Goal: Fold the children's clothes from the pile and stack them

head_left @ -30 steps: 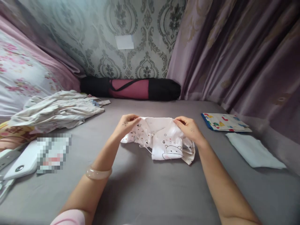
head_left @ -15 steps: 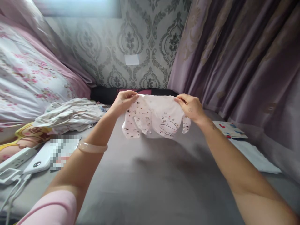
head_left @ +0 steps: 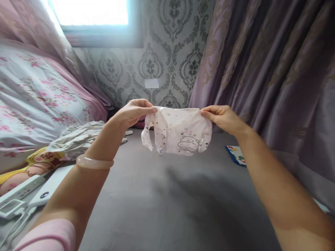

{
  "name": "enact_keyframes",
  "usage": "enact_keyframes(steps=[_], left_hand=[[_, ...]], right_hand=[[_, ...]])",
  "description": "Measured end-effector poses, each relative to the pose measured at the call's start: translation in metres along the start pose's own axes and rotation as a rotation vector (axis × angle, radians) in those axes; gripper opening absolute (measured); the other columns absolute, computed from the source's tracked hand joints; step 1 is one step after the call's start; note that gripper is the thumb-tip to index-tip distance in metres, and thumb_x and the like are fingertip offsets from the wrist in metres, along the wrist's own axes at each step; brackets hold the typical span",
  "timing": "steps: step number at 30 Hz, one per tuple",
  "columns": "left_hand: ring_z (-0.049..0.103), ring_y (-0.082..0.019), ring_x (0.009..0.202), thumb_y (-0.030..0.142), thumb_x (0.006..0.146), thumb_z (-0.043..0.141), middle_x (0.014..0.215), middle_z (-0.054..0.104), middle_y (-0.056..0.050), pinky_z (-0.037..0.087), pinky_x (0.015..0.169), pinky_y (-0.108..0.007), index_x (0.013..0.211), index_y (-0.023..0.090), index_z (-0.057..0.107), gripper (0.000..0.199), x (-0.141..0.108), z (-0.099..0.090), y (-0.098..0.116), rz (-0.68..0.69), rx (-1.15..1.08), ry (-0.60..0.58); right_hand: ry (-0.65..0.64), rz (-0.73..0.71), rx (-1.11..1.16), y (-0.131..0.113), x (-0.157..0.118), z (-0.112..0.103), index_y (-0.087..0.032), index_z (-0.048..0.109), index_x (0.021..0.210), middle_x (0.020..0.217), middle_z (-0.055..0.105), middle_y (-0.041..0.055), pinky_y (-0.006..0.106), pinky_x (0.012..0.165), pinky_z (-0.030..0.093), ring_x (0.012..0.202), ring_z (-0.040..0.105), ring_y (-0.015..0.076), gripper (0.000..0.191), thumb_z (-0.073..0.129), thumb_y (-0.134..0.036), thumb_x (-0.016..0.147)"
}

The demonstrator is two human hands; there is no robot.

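Note:
A small pale pink baby shirt (head_left: 183, 132) hangs in the air between my hands, with a cartoon animal printed on its front and small spots on its sleeves. My left hand (head_left: 137, 111) pinches its upper left edge between thumb and fingers. At the opposite upper corner, my right hand (head_left: 222, 118) grips the cloth the same way. The top edge is stretched almost straight, while the sleeves dangle loose. Below it lies a grey bed sheet (head_left: 146, 205) with soft shadows on it.
To the left are a heap of light clothes (head_left: 78, 137), a yellow cartoon cushion (head_left: 42, 158), a white power strip (head_left: 23, 190) with cables, and a white device (head_left: 52, 184). A colourful book or card (head_left: 235, 154) lies right. Purple curtains (head_left: 251, 69) hang along the right side.
My view has tilted upward, showing more of the window. The shirt has swung and spread a little wider, and its sleeves have shifted. Both hands keep their hold.

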State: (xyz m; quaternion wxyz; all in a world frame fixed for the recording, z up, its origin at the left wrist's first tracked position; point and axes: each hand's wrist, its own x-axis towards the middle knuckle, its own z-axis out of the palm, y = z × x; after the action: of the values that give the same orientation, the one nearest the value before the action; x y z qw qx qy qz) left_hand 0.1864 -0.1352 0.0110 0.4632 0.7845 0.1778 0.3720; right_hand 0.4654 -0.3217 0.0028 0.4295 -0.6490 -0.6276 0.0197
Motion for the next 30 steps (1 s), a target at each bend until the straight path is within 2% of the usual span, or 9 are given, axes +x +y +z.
enact_keyframes(steps=[4, 6, 8, 12, 16, 20, 23, 27, 30], left_hand=[[0.059, -0.013, 0.06, 0.029, 0.057, 0.082, 0.062, 0.065, -0.002, 0.047, 0.058, -0.025, 0.065, 0.015, 0.07, 0.021, 0.002, 0.004, -0.011, -0.132, 0.146, -0.164], [0.059, -0.014, 0.061, 0.032, 0.057, 0.081, 0.062, 0.065, -0.002, 0.046, 0.057, -0.025, 0.068, 0.016, 0.072, 0.021, 0.002, 0.008, -0.017, -0.142, 0.186, -0.154], [0.062, -0.014, 0.065, 0.035, 0.063, 0.078, 0.069, 0.069, -0.003, 0.048, 0.061, -0.026, 0.077, 0.018, 0.075, 0.023, 0.002, 0.01, -0.02, -0.112, 0.104, -0.139], [0.062, -0.015, 0.062, 0.03, 0.059, 0.08, 0.064, 0.067, -0.003, 0.047, 0.059, -0.025, 0.072, 0.016, 0.075, 0.02, 0.002, 0.013, -0.021, -0.117, 0.151, -0.12], [0.063, -0.017, 0.066, 0.034, 0.061, 0.079, 0.068, 0.069, -0.004, 0.048, 0.062, -0.027, 0.076, 0.017, 0.076, 0.023, 0.002, 0.016, -0.021, -0.146, 0.094, -0.177], [0.061, -0.016, 0.067, 0.032, 0.059, 0.08, 0.065, 0.068, -0.003, 0.047, 0.062, -0.026, 0.071, 0.018, 0.076, 0.019, 0.002, 0.022, -0.025, -0.17, 0.138, -0.178], [0.061, -0.015, 0.068, 0.032, 0.061, 0.079, 0.068, 0.069, -0.004, 0.046, 0.064, -0.027, 0.075, 0.018, 0.076, 0.02, 0.002, 0.027, -0.029, -0.181, 0.098, -0.192], [0.058, -0.014, 0.064, 0.033, 0.06, 0.08, 0.063, 0.065, -0.002, 0.045, 0.063, -0.027, 0.072, 0.016, 0.075, 0.022, 0.001, 0.03, -0.035, -0.209, 0.09, -0.101], [0.059, -0.014, 0.066, 0.037, 0.06, 0.081, 0.07, 0.068, -0.004, 0.046, 0.067, -0.029, 0.079, 0.016, 0.075, 0.029, 0.003, 0.031, -0.04, -0.236, -0.015, -0.153]], right_hand=[[-0.176, 0.093, 0.057, 0.006, 0.0, 0.003, -0.022, 0.076, 0.079, 0.075, 0.072, 0.0027, 0.029, 0.065, 0.05, 0.074, 0.064, 0.0192, 0.036, 0.071, -0.056, 0.07], [-0.242, 0.085, 0.07, 0.01, 0.0, 0.008, -0.021, 0.076, 0.076, 0.074, 0.071, 0.0023, 0.028, 0.065, 0.05, 0.074, 0.064, 0.019, 0.036, 0.074, -0.056, 0.066], [-0.28, 0.091, 0.136, 0.013, -0.001, 0.011, -0.02, 0.076, 0.083, 0.078, 0.072, 0.0029, 0.028, 0.067, 0.05, 0.077, 0.064, 0.0192, 0.042, 0.07, -0.059, 0.069], [-0.233, 0.108, 0.098, 0.017, -0.002, 0.012, -0.019, 0.076, 0.079, 0.074, 0.072, 0.0029, 0.027, 0.065, 0.049, 0.074, 0.064, 0.0183, 0.04, 0.07, -0.057, 0.069], [-0.284, 0.124, 0.151, 0.02, -0.002, 0.012, -0.021, 0.076, 0.083, 0.082, 0.073, 0.0026, 0.027, 0.067, 0.049, 0.076, 0.064, 0.0176, 0.036, 0.069, -0.054, 0.071], [-0.26, 0.161, 0.153, 0.023, -0.004, 0.015, -0.02, 0.075, 0.076, 0.078, 0.072, 0.0027, 0.028, 0.067, 0.049, 0.073, 0.063, 0.0167, 0.033, 0.073, -0.052, 0.068], [-0.281, 0.174, 0.24, 0.024, -0.005, 0.018, -0.02, 0.075, 0.079, 0.08, 0.072, 0.0026, 0.028, 0.069, 0.049, 0.076, 0.064, 0.0175, 0.036, 0.073, -0.054, 0.067], [-0.275, 0.211, 0.274, 0.025, -0.006, 0.019, -0.019, 0.075, 0.078, 0.077, 0.072, 0.0029, 0.029, 0.067, 0.049, 0.073, 0.063, 0.0179, 0.039, 0.076, -0.055, 0.063], [-0.274, 0.226, 0.33, 0.026, -0.007, 0.017, -0.019, 0.075, 0.08, 0.077, 0.071, 0.0027, 0.029, 0.067, 0.049, 0.073, 0.063, 0.0176, 0.041, 0.076, -0.056, 0.062]])
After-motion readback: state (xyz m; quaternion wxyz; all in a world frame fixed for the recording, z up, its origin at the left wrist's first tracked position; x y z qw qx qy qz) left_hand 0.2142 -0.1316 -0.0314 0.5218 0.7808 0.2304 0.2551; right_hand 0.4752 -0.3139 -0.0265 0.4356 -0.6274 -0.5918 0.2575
